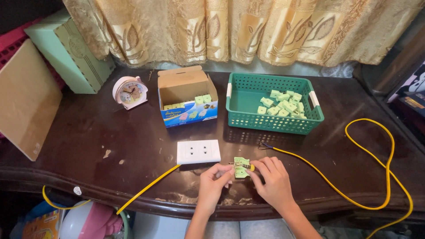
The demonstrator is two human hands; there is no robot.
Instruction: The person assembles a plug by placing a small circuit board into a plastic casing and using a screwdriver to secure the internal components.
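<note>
While both hands pinch a green socket part (241, 167), the worn dark counter (133, 141) meets gold curtains (248, 31).

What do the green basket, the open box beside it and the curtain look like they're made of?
The green basket looks like moulded plastic: even colour and a regular grid of holes in its walls. The open box looks like cardboard: dull brown inside, folded flaps, printed front. The curtain looks like woven cloth with a slight sheen, hanging in soft folds.
</note>
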